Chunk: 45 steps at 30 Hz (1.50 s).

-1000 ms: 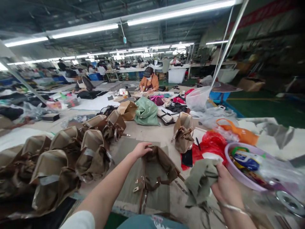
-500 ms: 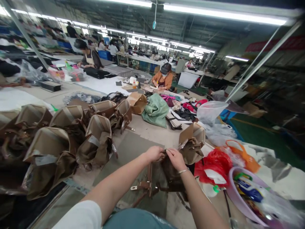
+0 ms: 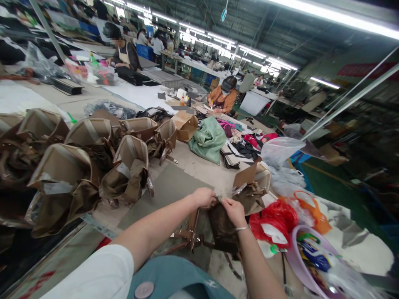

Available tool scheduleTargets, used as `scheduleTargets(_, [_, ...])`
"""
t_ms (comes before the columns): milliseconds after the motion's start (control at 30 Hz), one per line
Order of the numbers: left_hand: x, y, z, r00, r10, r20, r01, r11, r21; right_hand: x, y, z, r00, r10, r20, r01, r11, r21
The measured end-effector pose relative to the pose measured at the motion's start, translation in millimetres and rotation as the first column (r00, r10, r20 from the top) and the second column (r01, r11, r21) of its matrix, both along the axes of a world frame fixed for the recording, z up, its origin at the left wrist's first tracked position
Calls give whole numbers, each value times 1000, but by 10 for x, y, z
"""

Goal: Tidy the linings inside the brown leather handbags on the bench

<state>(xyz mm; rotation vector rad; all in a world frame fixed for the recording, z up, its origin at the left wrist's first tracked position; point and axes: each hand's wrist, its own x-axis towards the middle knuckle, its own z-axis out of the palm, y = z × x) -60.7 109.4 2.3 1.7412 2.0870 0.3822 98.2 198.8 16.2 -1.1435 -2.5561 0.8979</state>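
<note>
Head view: both hands (image 3: 204, 197) (image 3: 234, 211) closed on brown bag (image 3: 220, 226); cluttered table (image 3: 185, 161), tube lights (image 3: 343, 17) overhead

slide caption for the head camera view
Left hand and right hand pinch at a brown bag, with open bags crowded alongside.

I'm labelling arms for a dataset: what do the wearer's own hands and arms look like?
The left hand and right hand are ungloved. A white sleeve covers the left upper arm. A thin, silvery bracelet circles the right wrist; no right sleeve shows.
</note>
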Motion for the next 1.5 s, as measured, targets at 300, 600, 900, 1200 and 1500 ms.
scheduleTargets(300, [14,23,-13,1000,4,-1,-4,1000,3,328,-55,-50,995,-97,-1,97,994,-54])
scheduleTargets(600, [16,38,-34,999,-39,18,38,999,16,149,-71,-16,995,-83,-57,87,994,71])
scheduleTargets(900, [-36,29,-38,1000,-27,1,27,1000,7,1,-28,-2,998,15,-55,-10,996,92])
scheduleTargets(1200, [5,12,-6,996,-90,5,90,996,-1,373,-159,67,999,-25,23,25,1000,14])
scheduleTargets(1500, [-55,0,-23,994,-109,26,109,994,4,1174,-46,26,979,-201,39,205,960,-192])
